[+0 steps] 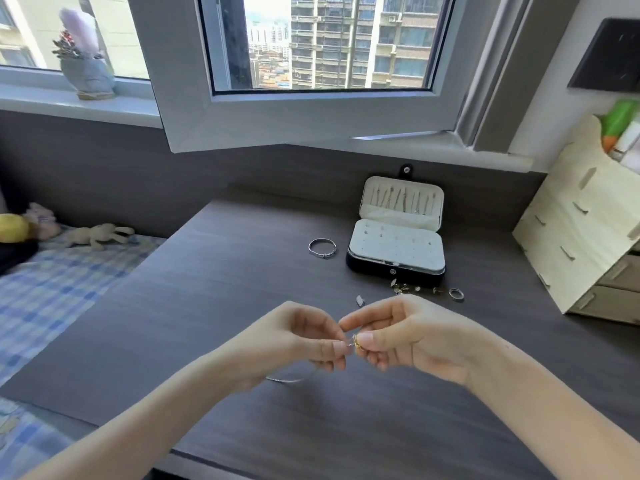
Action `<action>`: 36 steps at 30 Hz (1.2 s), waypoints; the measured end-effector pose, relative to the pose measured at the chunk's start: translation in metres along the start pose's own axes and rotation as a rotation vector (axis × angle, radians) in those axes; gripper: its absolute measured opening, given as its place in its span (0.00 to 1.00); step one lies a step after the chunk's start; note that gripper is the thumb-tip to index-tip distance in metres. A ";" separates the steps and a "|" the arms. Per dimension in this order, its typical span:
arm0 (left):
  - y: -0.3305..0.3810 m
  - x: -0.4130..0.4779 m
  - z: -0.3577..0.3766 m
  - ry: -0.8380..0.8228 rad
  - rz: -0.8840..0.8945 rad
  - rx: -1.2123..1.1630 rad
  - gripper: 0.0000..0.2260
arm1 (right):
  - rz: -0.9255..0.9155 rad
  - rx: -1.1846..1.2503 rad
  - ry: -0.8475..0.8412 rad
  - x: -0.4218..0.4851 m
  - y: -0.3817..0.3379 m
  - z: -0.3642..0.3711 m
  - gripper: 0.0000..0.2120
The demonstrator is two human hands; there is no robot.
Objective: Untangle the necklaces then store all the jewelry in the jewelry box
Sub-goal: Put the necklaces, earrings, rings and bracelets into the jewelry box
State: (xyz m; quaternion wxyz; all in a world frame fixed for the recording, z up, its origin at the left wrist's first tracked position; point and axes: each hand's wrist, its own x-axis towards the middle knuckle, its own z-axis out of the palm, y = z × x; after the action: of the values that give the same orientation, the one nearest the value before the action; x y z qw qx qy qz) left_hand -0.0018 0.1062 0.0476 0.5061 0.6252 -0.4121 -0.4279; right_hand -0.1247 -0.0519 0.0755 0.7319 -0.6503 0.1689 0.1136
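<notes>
Over the dark desk (214, 289), my left hand (294, 344) and my right hand (405, 337) meet fingertip to fingertip. Both pinch a thin necklace (354, 342) with a small gold part between them; a loop of silver chain (291, 380) hangs below my left hand. The black jewelry box (396, 268) stands open behind, with several chains hung in its lid (401, 197). A silver bangle (322, 248) lies left of the box. Small earrings (405, 289), a ring (456, 294) and a small pendant (360, 300) lie in front of it.
A pale wooden drawer organiser (581, 237) stands at the right edge of the desk. An open window frame (277, 116) juts over the back of the desk. A bed with a checked sheet (52, 289) and soft toys lies to the left.
</notes>
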 end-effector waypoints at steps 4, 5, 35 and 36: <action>-0.001 0.009 0.013 0.144 0.027 0.008 0.05 | -0.009 0.013 0.033 -0.008 -0.003 -0.005 0.19; 0.000 0.010 0.016 0.165 0.029 -0.016 0.05 | -0.017 0.010 0.046 -0.009 -0.004 -0.006 0.18; -0.020 0.033 -0.014 0.387 -0.155 -0.622 0.04 | -0.100 0.353 -0.553 -0.055 -0.001 -0.058 0.08; -0.019 0.034 -0.016 0.372 -0.162 -0.679 0.03 | -0.093 0.339 -0.539 -0.056 0.002 -0.062 0.08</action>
State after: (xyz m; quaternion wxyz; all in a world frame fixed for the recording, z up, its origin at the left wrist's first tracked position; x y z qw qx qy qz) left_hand 0.0250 0.0810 0.0266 0.7146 0.5197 -0.0979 -0.4578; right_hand -0.1831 -0.1097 0.0897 0.8525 -0.4728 -0.0446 0.2186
